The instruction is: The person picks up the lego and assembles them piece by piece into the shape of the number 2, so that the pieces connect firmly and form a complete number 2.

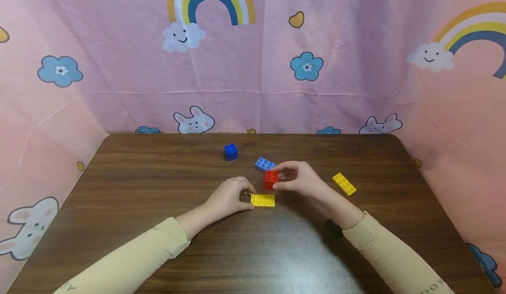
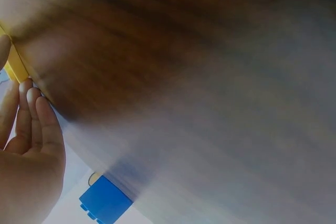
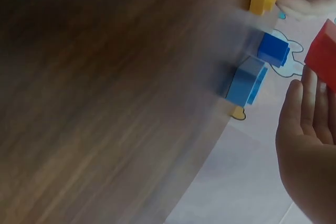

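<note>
My left hand [image 1: 229, 196] pinches the left end of a yellow building brick [image 1: 262, 200], which lies on the table with its studs up; the left wrist view shows fingers at its end. In my right hand [image 1: 301, 181] is a red square brick [image 1: 271, 180], gripped between thumb and fingers behind and above the yellow one. Right behind the red brick lies a light blue brick [image 1: 265, 163], partly covered by the right hand's fingers. The right wrist view shows the red brick [image 3: 323, 56] held off the table.
A dark blue square brick [image 1: 231, 152] stands farther back on the left. To the right of my right hand lies another yellow brick [image 1: 344, 184]. A dark object [image 1: 333, 228] shows beside the right sleeve. The brown table [image 1: 158, 166] ends at a patterned pink curtain [image 1: 237, 74].
</note>
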A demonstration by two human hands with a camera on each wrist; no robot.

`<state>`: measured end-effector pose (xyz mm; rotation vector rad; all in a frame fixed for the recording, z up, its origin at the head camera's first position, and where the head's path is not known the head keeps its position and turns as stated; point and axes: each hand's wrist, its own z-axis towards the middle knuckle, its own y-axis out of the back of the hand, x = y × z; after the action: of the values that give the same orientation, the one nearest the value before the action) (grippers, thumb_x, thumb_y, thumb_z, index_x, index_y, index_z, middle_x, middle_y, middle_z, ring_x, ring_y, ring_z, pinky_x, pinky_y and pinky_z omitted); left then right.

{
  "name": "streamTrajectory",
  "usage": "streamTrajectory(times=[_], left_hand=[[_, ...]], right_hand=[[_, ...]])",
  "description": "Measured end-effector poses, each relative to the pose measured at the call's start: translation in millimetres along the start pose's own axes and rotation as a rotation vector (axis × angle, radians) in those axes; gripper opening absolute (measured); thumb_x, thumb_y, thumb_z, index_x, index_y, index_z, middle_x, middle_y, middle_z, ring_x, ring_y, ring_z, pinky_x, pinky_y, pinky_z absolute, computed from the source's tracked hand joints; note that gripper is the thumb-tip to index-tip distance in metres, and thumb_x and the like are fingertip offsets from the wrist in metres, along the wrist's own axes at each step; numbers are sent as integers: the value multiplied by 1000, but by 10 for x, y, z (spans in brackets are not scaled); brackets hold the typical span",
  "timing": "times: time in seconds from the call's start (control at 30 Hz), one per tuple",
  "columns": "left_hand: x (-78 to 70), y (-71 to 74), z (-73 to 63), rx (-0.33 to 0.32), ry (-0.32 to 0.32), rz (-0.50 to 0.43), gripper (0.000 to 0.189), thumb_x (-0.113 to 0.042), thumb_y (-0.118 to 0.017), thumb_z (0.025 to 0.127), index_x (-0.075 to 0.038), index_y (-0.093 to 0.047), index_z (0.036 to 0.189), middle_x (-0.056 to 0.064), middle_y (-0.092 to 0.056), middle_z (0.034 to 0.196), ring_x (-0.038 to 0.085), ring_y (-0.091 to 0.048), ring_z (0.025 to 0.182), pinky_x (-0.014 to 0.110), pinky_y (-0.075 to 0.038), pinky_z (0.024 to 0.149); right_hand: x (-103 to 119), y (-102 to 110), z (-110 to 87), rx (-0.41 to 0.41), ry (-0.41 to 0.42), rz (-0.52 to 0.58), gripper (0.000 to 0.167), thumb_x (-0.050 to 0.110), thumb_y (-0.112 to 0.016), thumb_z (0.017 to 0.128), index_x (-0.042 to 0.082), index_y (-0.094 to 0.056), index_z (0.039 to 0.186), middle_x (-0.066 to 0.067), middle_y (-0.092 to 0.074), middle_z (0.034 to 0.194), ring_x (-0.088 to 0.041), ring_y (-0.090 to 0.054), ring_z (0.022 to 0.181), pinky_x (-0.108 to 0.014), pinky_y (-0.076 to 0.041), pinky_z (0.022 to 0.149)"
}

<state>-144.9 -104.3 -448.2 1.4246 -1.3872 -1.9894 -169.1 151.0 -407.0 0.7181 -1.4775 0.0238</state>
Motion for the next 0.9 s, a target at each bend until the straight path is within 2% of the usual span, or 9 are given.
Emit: streamTrajectory(times=[0.3, 0.6, 0.9], left_hand=[[25, 2, -4, -25, -28, -9, 34, -19, -96, 79, -7, -80, 106, 2, -76, 103, 14, -67, 90, 29, -60, 82], [-1, 8, -12, -10, 10, -48, 34, -16, -96, 79, -9, -80, 109, 1, -77, 104, 14, -70, 94, 34, -63, 88], [14, 15, -1, -12, -12, -51, 35, -16, -96, 79, -7, -80, 109, 3, -77, 105, 16, -72, 96, 32, -63, 88]], right_hand=[[-9, -123, 12, 30, -12, -1, 37, 4, -84, 89, -1, -74, 125, -21, -76, 123, -31, -75, 109, -46, -63, 99], [-22, -241, 19, 85, -2, 0, 37, 6, -85, 90, -2, -74, 124, -20, -78, 118, -31, -77, 108, -47, -62, 101], [-28, -312, 22, 96, 18, -46, 37, 10, -86, 90, 0, -75, 124, -18, -78, 119, -33, -77, 113, -46, -62, 101]])
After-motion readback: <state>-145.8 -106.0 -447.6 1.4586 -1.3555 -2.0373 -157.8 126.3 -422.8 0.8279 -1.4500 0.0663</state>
